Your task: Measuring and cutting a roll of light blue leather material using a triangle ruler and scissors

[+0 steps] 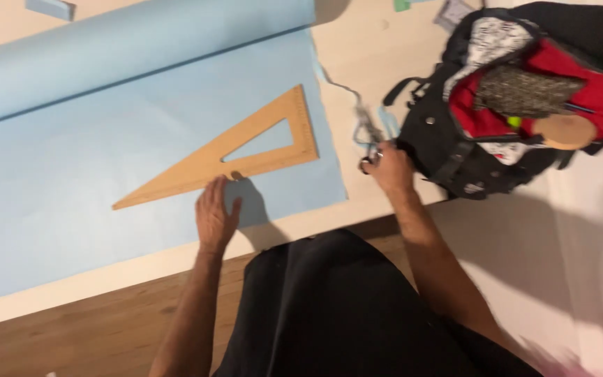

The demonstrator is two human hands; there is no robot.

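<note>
No packages, labels, signs, screens visible (view partly blurred).

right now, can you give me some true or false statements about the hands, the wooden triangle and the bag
1. The left hand rests by the lower edge of the wooden triangle. True.
2. The triangle lies on the bare floor. False: it lies on light blue paper on the table.
3. The right hand holds scissors. True, though they are blurred.
4. The bag is zipped shut. False: it is open, with red lining showing.
5. The paper is fully unrolled. False: part is still rolled at the far side.
</note>
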